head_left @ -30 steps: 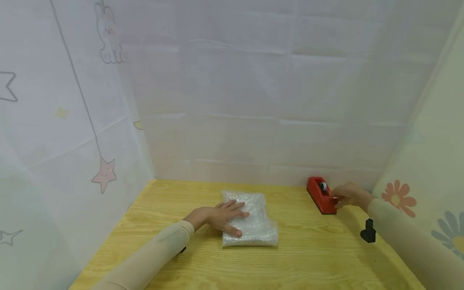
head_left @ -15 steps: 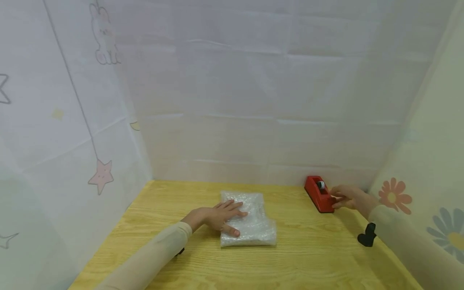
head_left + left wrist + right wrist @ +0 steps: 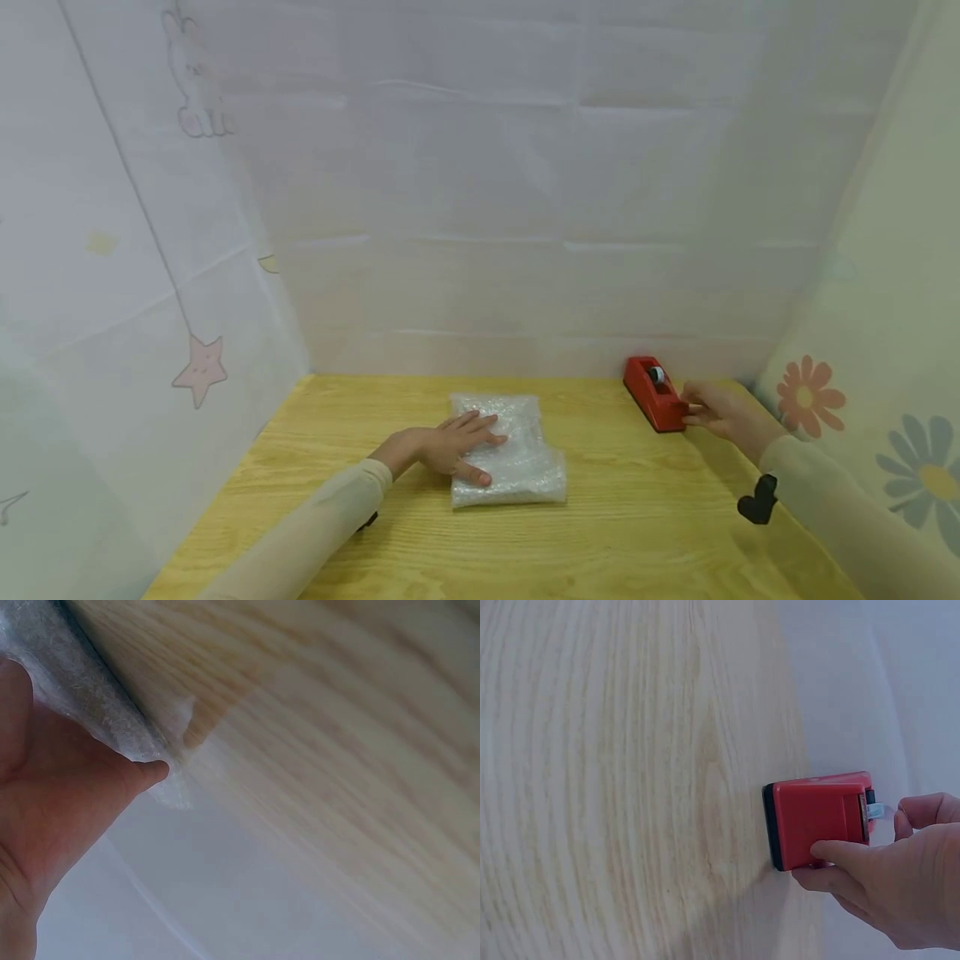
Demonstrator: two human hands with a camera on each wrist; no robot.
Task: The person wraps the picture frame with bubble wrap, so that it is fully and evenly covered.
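Observation:
My left hand (image 3: 450, 447) lies with fingers spread on a folded piece of clear bubble wrap (image 3: 521, 475) in the middle of the table. In the left wrist view, the thumb reaches along the edge of the bubble wrap (image 3: 82, 682). At the back right, my right hand (image 3: 723, 414) is at the front end of a red tape dispenser (image 3: 647, 390). The right wrist view shows thumb and a finger pinching the end of clear tape (image 3: 885, 812) at the cutter, while other fingers rest against the dispenser (image 3: 814, 821).
The wood-grain table (image 3: 420, 550) meets a pale fabric backdrop (image 3: 465, 292) right behind the dispenser. Printed fabric walls (image 3: 832, 450) stand on the left and right. A black piece (image 3: 759, 500) shows beneath the right sleeve.
The head view has shifted slightly, so the scene sits further left. My right fingers have drawn in at the front of the tape dispenser. My left hand stays on the bubble wrap.

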